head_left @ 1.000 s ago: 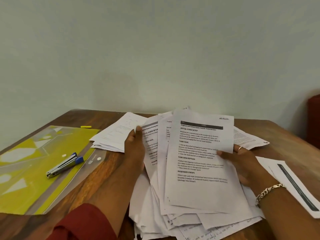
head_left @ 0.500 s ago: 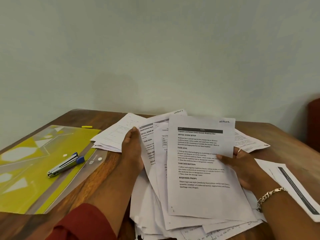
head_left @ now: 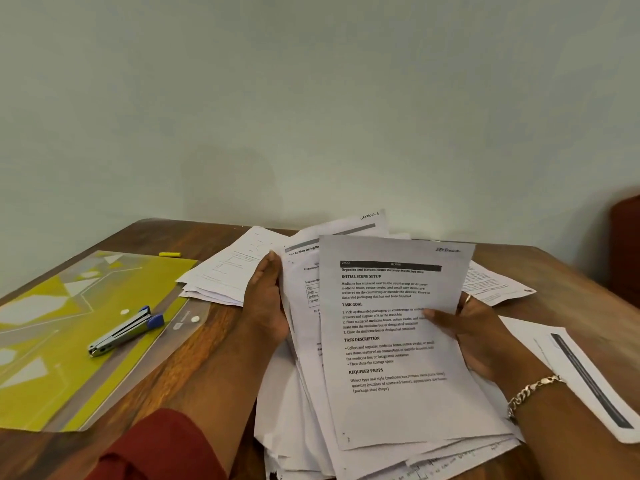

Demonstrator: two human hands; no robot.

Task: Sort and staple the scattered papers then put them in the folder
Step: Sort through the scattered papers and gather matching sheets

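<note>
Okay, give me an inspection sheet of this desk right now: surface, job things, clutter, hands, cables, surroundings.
Surface: brown wooden table, grain visible.
Job's things: fanned bundle of white printed papers held up in both hands; second white paper stack lying flat beyond the left hand; yellow and clear plastic folder lying flat at left, with a silver and blue stapler lying on it.
Clutter: small yellow object beyond the folder, too small to identify; loose white sheet with dark stripe at right.
Hands: left hand grips the bundle's left edge; right hand pinches the front sheet.
Cables: nothing seen.
Surroundings: plain pale wall; dark red object at far right.
</note>
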